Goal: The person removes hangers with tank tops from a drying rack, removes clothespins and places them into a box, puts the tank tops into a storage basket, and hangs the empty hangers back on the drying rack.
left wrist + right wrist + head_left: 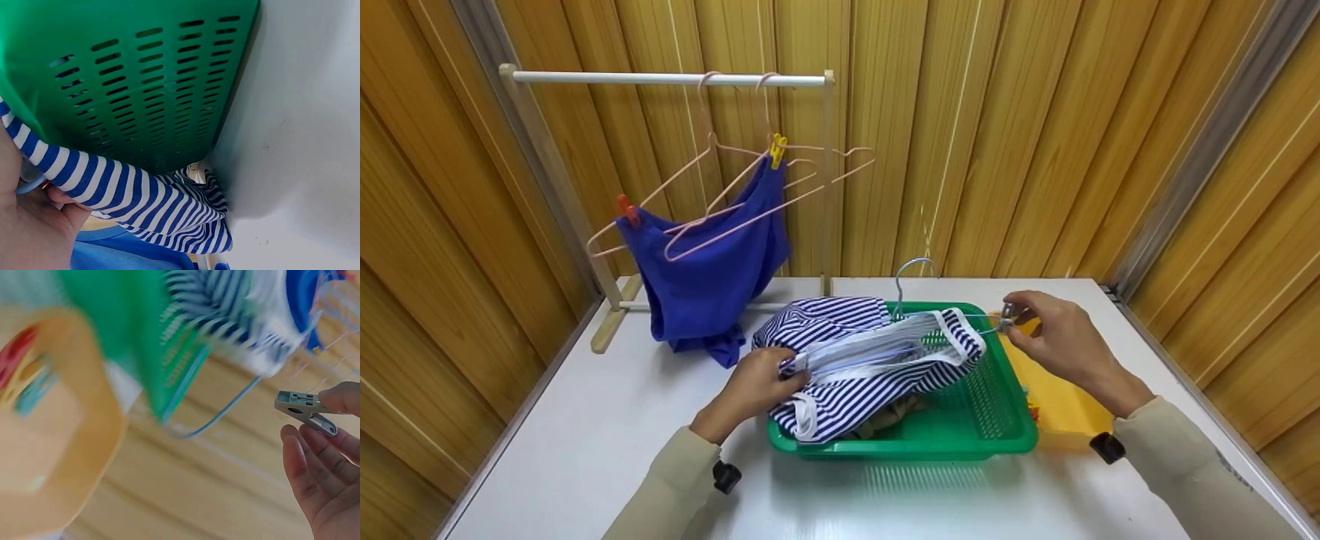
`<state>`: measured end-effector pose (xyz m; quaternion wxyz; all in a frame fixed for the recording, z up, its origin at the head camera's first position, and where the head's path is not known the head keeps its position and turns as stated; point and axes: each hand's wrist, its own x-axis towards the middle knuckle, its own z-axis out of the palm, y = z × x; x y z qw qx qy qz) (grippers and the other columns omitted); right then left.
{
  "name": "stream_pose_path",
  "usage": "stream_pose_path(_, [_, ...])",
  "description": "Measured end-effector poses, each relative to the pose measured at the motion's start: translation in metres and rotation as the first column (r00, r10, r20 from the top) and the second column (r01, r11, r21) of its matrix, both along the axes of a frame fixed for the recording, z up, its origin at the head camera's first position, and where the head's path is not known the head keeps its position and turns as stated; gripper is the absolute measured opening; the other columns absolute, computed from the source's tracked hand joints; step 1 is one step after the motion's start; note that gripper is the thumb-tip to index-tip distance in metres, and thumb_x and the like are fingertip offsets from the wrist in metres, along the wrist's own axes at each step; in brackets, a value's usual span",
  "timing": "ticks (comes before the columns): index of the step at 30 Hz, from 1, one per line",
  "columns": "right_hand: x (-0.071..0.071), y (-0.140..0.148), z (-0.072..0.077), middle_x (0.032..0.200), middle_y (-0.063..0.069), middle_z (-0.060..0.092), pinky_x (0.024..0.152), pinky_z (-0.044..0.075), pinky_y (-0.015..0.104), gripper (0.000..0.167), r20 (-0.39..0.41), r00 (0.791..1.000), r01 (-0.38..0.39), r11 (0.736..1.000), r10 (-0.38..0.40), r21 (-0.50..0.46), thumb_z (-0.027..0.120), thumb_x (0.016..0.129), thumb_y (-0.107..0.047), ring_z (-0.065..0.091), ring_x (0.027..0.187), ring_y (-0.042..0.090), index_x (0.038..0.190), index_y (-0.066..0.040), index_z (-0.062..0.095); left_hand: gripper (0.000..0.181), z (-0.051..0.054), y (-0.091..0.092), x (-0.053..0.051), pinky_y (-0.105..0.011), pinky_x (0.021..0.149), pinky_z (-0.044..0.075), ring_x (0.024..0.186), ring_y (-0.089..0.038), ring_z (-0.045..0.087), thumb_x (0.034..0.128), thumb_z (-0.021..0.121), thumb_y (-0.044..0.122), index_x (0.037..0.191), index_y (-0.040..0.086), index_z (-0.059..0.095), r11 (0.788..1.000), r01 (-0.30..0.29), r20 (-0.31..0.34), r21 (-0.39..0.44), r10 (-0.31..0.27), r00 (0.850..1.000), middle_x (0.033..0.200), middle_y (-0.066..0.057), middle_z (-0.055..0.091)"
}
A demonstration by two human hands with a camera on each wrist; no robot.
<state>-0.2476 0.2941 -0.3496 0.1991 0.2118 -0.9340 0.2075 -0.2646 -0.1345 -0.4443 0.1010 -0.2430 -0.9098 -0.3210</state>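
- Yellowish wood-look panels (1020,150) rise behind and beside the white desk (547,465).
- At the back left stands a rack (660,78), two pink hangers (754,225) hooked over its top bar; a deep blue garment (705,277) hangs there with a red peg (628,211) and a yellow peg (778,151).
- From where I stand, the striped garment (870,397) lies over the left part of a green basket (922,450), some brownish cloth (889,418) beneath it.
- A blue hanger (898,281) sits within the striped garment, its right end poking out.
- The person's left hand (754,384) has its grip clamped on the garment's left edge.
- Their right hand (1061,337) pinches a grey clothespin (304,408) between thumb and fingers, just beside that hanger end.
- Right of the basket sits an orange-yellow box (1065,397) with coloured pegs (35,391) in it.
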Motion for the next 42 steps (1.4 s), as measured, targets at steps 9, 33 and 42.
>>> stream_pose_path(9, [-0.020,0.037,-0.026,0.105,0.012,0.071,0.082,0.056,0.053,0.033,0.177,0.977,0.098,0.990,-0.115,0.103,0.066,0.090,-0.015,0.068,0.094,0.032,0.121,-0.004,0.061,0.022,0.000,-0.001,0.001,-0.028,0.063,0.037,0.068,-0.011,0.043,0.0864,0.072,0.026,0.075,0.013,0.057,1.000,0.006,0.001,0.011,-0.006,1.000,0.073,0.006,0.052])
stream_pose_path(33, [-0.025,0.049,-0.043,0.100,0.015,0.070,0.075,0.056,0.046,0.033,0.358,0.919,0.078,0.965,-0.168,0.251,0.071,0.086,-0.014,0.065,0.084,0.025,0.116,0.001,0.065,0.021,0.000,0.000,0.001,-0.028,0.064,0.038,0.069,-0.011,0.044,0.0854,0.072,0.026,0.076,0.013,0.058,1.000,0.000,-0.004,-0.003,0.000,1.000,0.074,0.005,0.054])
stream_pose_path(42, [-0.020,0.042,-0.030,0.111,0.021,0.068,0.077,0.056,0.049,0.039,0.331,0.931,0.075,0.968,-0.153,0.238,0.068,0.090,-0.018,0.066,0.091,0.032,0.124,0.001,0.061,0.027,0.001,0.000,0.000,-0.025,0.060,0.032,0.065,-0.010,0.038,0.0862,0.071,0.026,0.071,0.013,0.051,1.000,0.008,-0.032,-0.007,-0.008,0.999,0.070,0.008,0.042])
